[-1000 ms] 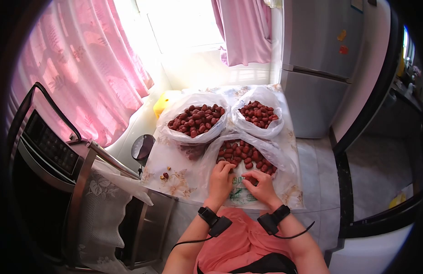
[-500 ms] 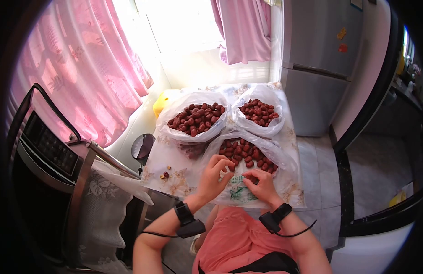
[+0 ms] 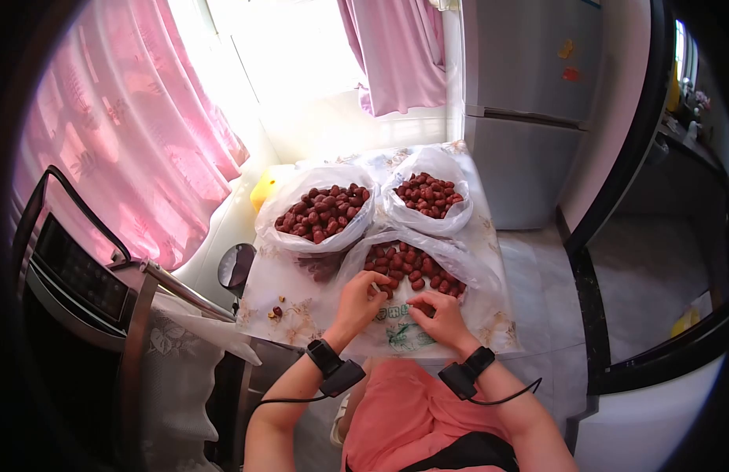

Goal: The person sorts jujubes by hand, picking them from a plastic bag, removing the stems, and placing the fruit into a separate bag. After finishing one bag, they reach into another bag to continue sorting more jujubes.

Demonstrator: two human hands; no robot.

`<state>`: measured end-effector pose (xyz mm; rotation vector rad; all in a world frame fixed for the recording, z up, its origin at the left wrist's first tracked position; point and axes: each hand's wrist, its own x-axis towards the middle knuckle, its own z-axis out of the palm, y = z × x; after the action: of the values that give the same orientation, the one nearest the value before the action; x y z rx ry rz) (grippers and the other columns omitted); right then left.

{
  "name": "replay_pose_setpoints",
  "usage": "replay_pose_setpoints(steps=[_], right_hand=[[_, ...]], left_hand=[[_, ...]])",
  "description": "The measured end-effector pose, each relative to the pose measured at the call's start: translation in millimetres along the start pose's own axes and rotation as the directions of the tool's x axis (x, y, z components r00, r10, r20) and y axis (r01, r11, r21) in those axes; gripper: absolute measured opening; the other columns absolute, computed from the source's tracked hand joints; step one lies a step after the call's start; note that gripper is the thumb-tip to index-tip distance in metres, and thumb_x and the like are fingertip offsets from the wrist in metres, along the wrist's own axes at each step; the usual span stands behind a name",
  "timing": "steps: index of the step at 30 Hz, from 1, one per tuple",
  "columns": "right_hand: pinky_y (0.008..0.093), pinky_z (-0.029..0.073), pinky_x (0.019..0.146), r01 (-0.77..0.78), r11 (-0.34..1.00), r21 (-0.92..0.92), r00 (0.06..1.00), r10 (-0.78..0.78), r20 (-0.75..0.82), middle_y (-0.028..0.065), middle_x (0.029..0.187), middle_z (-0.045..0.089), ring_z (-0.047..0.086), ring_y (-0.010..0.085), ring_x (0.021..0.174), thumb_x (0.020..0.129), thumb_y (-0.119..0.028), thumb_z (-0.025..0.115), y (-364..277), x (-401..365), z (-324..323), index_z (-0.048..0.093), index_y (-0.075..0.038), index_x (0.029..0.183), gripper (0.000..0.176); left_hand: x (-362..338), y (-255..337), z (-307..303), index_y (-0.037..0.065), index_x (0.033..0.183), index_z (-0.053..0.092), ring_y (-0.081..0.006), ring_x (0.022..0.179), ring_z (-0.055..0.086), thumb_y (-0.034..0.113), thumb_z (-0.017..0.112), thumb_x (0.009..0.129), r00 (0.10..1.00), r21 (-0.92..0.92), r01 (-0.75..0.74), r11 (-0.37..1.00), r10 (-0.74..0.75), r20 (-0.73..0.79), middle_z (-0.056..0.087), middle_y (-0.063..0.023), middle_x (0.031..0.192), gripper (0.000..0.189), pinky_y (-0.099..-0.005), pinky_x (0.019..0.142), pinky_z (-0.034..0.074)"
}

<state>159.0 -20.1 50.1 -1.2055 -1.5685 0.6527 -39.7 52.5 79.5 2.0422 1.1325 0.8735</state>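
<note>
Dried red dates lie spread in the open mouth of the nearest clear plastic bag, which has green printing on its front. At their near left edge, my left hand is curled, thumb and fingertips closed around a single red date. My right hand is over the front of the same bag, fingers bent in a pinch; whatever is between them is hidden. Two fuller bags stand behind: a left bag of dates and a right bag of dates.
A patterned cloth covers the table; small date scraps lie at its left. Beyond are a yellow object, a round dark object, a black oven-like appliance on the left and a grey refrigerator at the right.
The view has shifted, so the table sits slightly further left. My left fingers have drawn in from a looser curl onto the date; my right hand stays bent over the bag.
</note>
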Motion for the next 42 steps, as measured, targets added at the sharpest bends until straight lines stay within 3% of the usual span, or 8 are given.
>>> replay_pose_setpoints(steps=[1, 12, 14, 15, 17, 20, 27, 42], right_hand=[[0.0303, 0.05, 0.061, 0.015, 1.0, -0.006, 1.0, -0.015, -0.007, 0.009, 0.08, 0.067, 0.064, 0.0174, 0.065, 0.084, -0.01, 0.072, 0.9, 0.2, 0.7, 0.072, -0.002, 0.096, 0.014], [0.0301, 0.049, 0.06, 0.025, 1.0, -0.002, 1.0, -0.025, -0.013, 0.0088, 0.079, 0.067, 0.063, 0.016, 0.064, 0.085, -0.009, 0.072, 1.5, 0.5, 1.3, 0.072, -0.001, 0.096, 0.014], [0.0299, 0.048, 0.06, 0.017, 1.0, 0.009, 1.0, -0.017, -0.011, 0.0084, 0.078, 0.067, 0.063, 0.0152, 0.064, 0.085, -0.009, 0.072, 3.1, 0.7, 1.8, 0.072, -0.001, 0.096, 0.014], [0.0299, 0.048, 0.06, 0.015, 1.0, 0.008, 1.0, -0.015, -0.007, 0.0084, 0.078, 0.067, 0.063, 0.0152, 0.064, 0.085, -0.009, 0.072, 2.9, 0.4, 1.7, 0.072, -0.001, 0.096, 0.014], [0.0288, 0.049, 0.06, -0.011, 0.999, 0.032, 1.0, 0.011, 0.005, 0.0081, 0.08, 0.068, 0.063, 0.014, 0.064, 0.085, -0.009, 0.073, 2.2, 1.2, 0.3, 0.072, -0.001, 0.098, 0.016], [0.027, 0.05, 0.062, -0.058, 0.993, 0.1, 0.998, 0.059, -0.004, 0.0073, 0.083, 0.07, 0.063, 0.0114, 0.066, 0.085, -0.01, 0.074, 3.1, 0.7, 0.7, 0.072, -0.001, 0.101, 0.019], [0.0256, 0.05, 0.064, -0.068, 0.987, 0.145, 0.997, 0.064, 0.032, 0.0057, 0.085, 0.071, 0.062, 0.0088, 0.069, 0.084, -0.013, 0.077, 0.4, 1.4, -2.7, 0.072, -0.001, 0.104, 0.024], [0.0256, 0.052, 0.065, -0.108, 0.984, 0.142, 0.99, 0.094, 0.102, 0.0056, 0.087, 0.072, 0.065, 0.009, 0.07, 0.083, -0.01, 0.078, 1.8, 1.3, -2.7, 0.073, 0.0, 0.102, 0.022]], left_hand=[[-5.9, -6.8, 5.4, 0.003, 0.107, 0.069, -0.0123, 0.07, 0.063, 0.0, 0.073, 0.078, 0.998, -0.019, 0.024, 1.0, -0.026, -0.061, 0.067, -0.0066, 0.101, 0.029, -0.026, 0.065, 0.05], [-21.3, -2.0, 26.9, 0.006, 0.106, 0.068, -0.0156, 0.067, 0.063, 0.0, 0.072, 0.079, 0.988, 0.139, 0.046, 0.989, -0.024, -0.153, 0.064, -0.006, 0.097, 0.028, -0.0296, 0.065, 0.051], [-21.5, -0.1, 31.0, 0.003, 0.108, 0.067, -0.0121, 0.073, 0.064, 0.0, 0.071, 0.083, 0.977, -0.225, 0.114, 0.968, -0.15, -0.15, 0.069, -0.0039, 0.099, 0.026, -0.0269, 0.068, 0.051], [-23.2, 2.6, 33.8, 0.003, 0.108, 0.067, -0.0121, 0.073, 0.064, 0.0, 0.071, 0.083, 0.977, -0.229, 0.117, 0.966, -0.154, -0.15, 0.069, -0.0039, 0.099, 0.026, -0.0269, 0.068, 0.051], [-27.3, 8.8, 39.2, 0.001, 0.111, 0.067, -0.0097, 0.082, 0.065, 0.001, 0.07, 0.087, 0.968, -0.569, 0.141, 0.81, -0.233, -0.092, 0.072, -0.0031, 0.102, 0.024, -0.0253, 0.075, 0.052], [-36.8, 1.5, 46.5, 0.0, 0.117, 0.064, -0.0108, 0.094, 0.066, 0.001, 0.07, 0.09, 0.963, -0.677, 0.213, 0.704, -0.27, 0.022, 0.071, -0.004, 0.104, 0.027, -0.0251, 0.084, 0.052], [-44.6, -16.8, 51.1, -0.002, 0.115, 0.061, -0.0119, 0.094, 0.067, -0.007, 0.072, 0.086, 0.979, -0.767, 0.144, 0.626, -0.201, 0.02, 0.07, -0.0076, 0.105, 0.032, -0.0251, 0.085, 0.054], [-47.8, -16.9, 58.2, 0.0, 0.111, 0.062, -0.0124, 0.096, 0.066, -0.008, 0.075, 0.084, 0.975, -0.724, 0.086, 0.684, -0.207, -0.079, 0.068, -0.0055, 0.104, 0.031, -0.0255, 0.084, 0.054]])
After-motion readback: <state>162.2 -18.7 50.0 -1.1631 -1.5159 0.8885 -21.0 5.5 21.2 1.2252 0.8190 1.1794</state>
